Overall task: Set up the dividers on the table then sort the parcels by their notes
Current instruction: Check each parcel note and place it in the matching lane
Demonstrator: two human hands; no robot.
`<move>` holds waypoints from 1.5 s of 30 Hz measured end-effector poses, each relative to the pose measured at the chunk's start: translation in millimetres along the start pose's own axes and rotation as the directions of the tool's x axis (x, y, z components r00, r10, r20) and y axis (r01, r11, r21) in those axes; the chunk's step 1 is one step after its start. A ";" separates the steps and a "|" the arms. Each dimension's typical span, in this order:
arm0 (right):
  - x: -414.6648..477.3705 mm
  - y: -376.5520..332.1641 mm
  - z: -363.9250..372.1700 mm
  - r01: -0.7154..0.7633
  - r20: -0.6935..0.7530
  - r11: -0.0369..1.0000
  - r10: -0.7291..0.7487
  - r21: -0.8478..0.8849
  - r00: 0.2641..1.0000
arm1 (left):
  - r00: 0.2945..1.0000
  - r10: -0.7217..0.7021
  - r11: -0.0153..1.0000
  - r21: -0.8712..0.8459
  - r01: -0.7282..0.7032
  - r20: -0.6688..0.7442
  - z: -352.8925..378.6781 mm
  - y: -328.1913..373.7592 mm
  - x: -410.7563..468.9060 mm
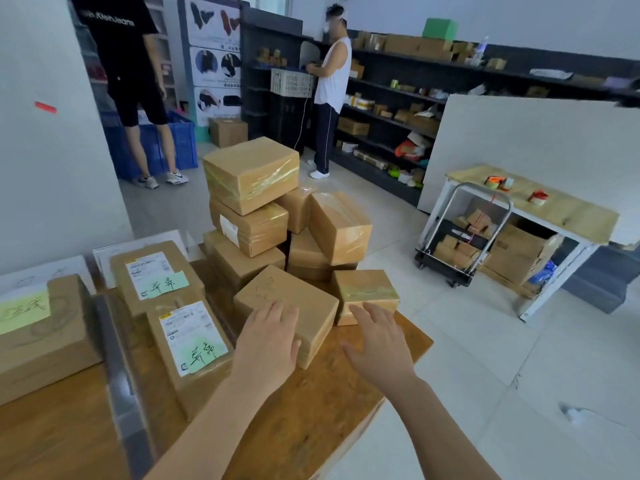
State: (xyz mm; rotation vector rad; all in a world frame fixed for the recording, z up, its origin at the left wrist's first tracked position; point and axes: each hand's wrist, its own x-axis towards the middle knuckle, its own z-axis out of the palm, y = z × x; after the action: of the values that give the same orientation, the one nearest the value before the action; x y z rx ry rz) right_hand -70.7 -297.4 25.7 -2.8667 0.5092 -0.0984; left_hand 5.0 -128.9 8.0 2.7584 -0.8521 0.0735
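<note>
While eight unsorted brown parcels crowd the table's (311, 410) far right corner, the left hand (268, 344) lies flat on the nearest parcel (277, 285), fingers straight and close together. That parcel sits skewed, one corner pointing at the table's near edge; its top looks almost square, so no long axis can be made out. The right hand (379, 348) is spread wide and holds nothing, its fingertips at the near side of a small parcel (367, 289) by the right edge; whether they touch it cannot be told. Behind them the stack (251, 171) rises three high, with one box leaning against it.

Left of the pile, two labelled parcels (157, 275) lie lengthwise from the far edge towards the near one, each with a printed shipping label and a green note (166, 284) in handwriting too blurred to read. One grey divider (117, 368) runs the same way beside them. Beyond it, at the left edge, a single parcel (45, 341) carries a yellow-green note (24, 310).

Two people stand by dark shelves (398, 98); one black T-shirt (121, 46) bears lettering ending in "Jeans".
</note>
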 end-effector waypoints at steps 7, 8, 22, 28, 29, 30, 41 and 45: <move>60.2 5.9 27.5 0.084 0.172 0.996 -0.085 0.013 0.982 | 0.992 -0.052 0.998 0.028 0.049 0.113 37.6 -1.0 46.2; 67.2 4.9 32.6 0.102 0.210 0.995 -0.102 0.011 0.972 | 0.989 -0.066 0.997 0.047 0.060 0.134 41.1 -1.4 49.9; 149.9 16.8 78.0 0.353 0.404 0.934 -0.301 -0.057 0.863 | 0.914 -0.397 0.918 0.023 0.397 0.076 68.0 15.9 78.6; 178.9 42.9 59.6 0.212 0.474 0.950 -0.299 0.228 0.828 | 0.793 -0.608 0.788 -0.148 0.597 -0.041 71.8 42.2 81.6; 183.6 46.9 55.9 0.120 0.498 0.939 -0.277 0.324 0.822 | 0.751 -0.658 0.739 -0.230 0.633 -0.051 71.0 46.7 82.4; 187.7 50.2 52.8 -0.009 0.530 0.898 -0.251 0.439 0.810 | 0.702 -0.710 0.678 -0.328 0.657 -0.061 68.8 51.8 83.5; 177.1 68.4 16.5 -0.715 0.700 0.131 -0.385 0.687 0.602 | 0.499 -0.865 0.049 -0.978 0.203 0.061 29.2 89.4 80.0; 171.3 79.9 17.2 -0.796 0.697 -0.024 -0.469 0.604 0.543 | 0.425 -0.903 -0.093 -0.995 -0.034 0.070 16.7 91.1 70.1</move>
State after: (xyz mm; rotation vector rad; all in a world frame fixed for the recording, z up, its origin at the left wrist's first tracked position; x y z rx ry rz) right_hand 65.2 -426.3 -5.4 -0.9111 0.3564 0.6814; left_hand 11.5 -244.2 20.8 1.1988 0.5022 0.2866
